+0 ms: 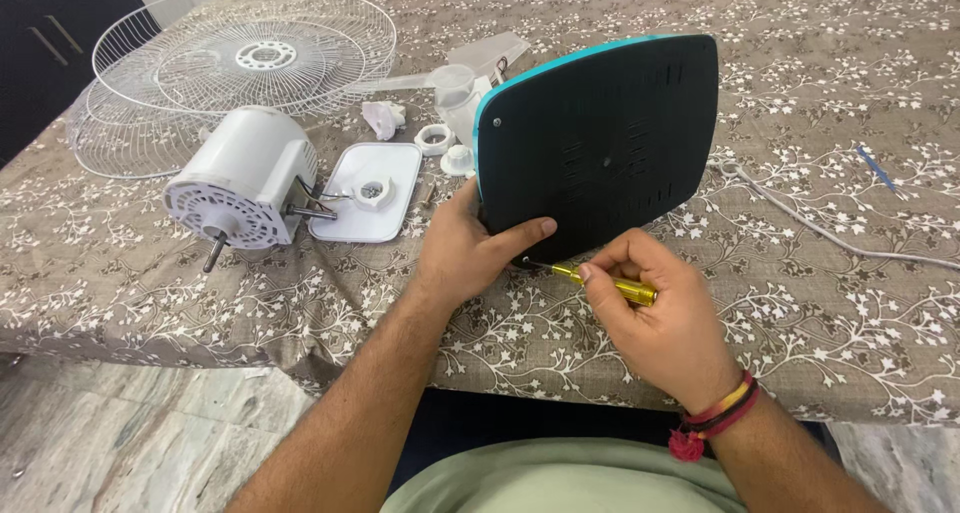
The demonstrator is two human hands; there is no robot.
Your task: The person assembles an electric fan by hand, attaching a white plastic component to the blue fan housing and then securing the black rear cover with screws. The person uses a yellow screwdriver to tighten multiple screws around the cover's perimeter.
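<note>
My left hand [468,245] grips the lower left corner of a black fan base [600,138] with a teal rim, tipped up on its edge so its underside faces me. My right hand [655,308] holds a yellow-handled screwdriver [610,284], its tip set against the base's lower edge near my left thumb. Red and yellow thread bands circle my right wrist.
On the floral tablecloth lie a white fan motor [240,178], two wire fan guards [240,58], a white tray [350,218] with small parts, white plastic nuts [440,138], a clear blade hub [455,88] and a grey power cord [820,228]. The table's front edge runs below my hands.
</note>
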